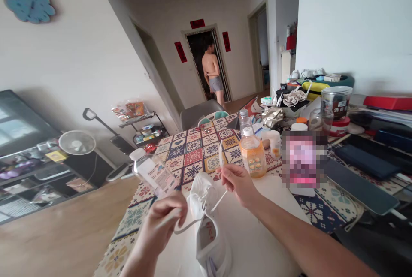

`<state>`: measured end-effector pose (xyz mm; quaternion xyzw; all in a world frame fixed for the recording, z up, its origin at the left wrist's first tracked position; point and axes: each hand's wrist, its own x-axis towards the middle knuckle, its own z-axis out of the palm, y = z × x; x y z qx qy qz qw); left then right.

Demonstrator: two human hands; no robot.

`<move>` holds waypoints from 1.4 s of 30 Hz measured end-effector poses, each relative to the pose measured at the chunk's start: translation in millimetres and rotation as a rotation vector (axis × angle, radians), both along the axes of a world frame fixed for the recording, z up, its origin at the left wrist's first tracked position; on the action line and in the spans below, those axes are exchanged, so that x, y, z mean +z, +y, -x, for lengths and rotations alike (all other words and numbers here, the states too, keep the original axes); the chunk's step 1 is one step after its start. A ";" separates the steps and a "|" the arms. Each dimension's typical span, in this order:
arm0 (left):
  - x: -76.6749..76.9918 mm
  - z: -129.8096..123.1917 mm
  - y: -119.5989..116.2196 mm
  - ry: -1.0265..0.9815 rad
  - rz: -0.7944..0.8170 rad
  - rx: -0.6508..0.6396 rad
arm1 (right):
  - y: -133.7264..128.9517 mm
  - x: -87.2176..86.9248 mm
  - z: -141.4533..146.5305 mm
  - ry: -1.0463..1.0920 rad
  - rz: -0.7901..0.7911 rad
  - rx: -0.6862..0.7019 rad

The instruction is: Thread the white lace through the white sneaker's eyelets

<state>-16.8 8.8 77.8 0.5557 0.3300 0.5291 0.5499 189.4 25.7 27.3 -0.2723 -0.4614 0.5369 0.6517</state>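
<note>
A white lace-up shoe rests on a white sheet or board, its toe pointing away from me and its opening nearest. To its left, my left hand is closed on one end of the white shoelace, which runs slack to the eyelets. Right of the toe, my right hand pinches the other end of the lace, and a pale tip stands up above the fingers. The lace stretches from that hand down to the upper eyelets.
A clear jar stands left of the shoe, an orange drink bottle beyond my right hand. Phones, jars and bags crowd the right side of the patterned table. A chair is at the far edge; a person stands by the far doorway.
</note>
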 end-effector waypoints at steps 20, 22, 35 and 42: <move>-51.6 -25.3 13.6 0.172 0.221 0.041 | -16.3 -10.3 12.6 -0.626 -0.378 -0.097; -55.7 -23.5 12.7 0.134 0.236 0.033 | -14.9 -12.5 13.6 -0.625 -0.374 -0.106; -60.8 -24.1 5.8 0.197 0.111 0.143 | -18.5 -19.5 14.7 -0.494 -0.193 -0.142; -77.6 -15.2 15.9 0.218 -0.080 0.140 | -4.1 -21.5 15.1 -0.274 0.239 0.037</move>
